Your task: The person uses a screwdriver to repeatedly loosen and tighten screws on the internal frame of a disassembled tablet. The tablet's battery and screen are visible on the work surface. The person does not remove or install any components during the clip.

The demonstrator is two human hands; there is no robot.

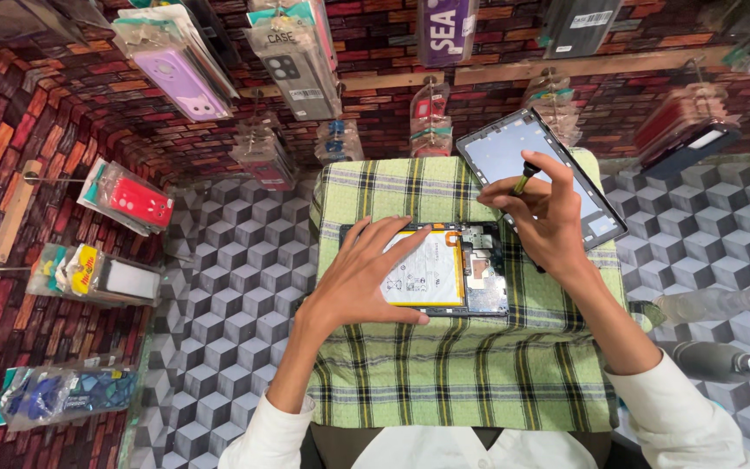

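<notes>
- My left hand [359,282] lies flat and open on the opened tablet [444,271]. My fingers press on its big white battery [431,274] to keep it from sliding. I am not gripping anything with this hand.
- My right hand [553,217] is closed around a small screwdriver [525,176] with a yellow-green shaft and a black top. I hold it up, just above the far right corner of the tablet.
- The tablet sits in the middle of the green checked cloth [453,365] that covers the counter [236,287]. Its insides face up, so I can see the battery and the small dark parts on its right side.
- The back cover [514,143] is already off. It leans at the far right corner of the cloth, partly behind my right hand.
- So I think the opening part is done. The battery and the small parts are still in place, so the work inside looks like it is left to do.
- Two clear bottles [713,304] lie on the counter near its right edge.
- Phone cases in bags [292,65] hang on the brick wall past the far edge.
</notes>
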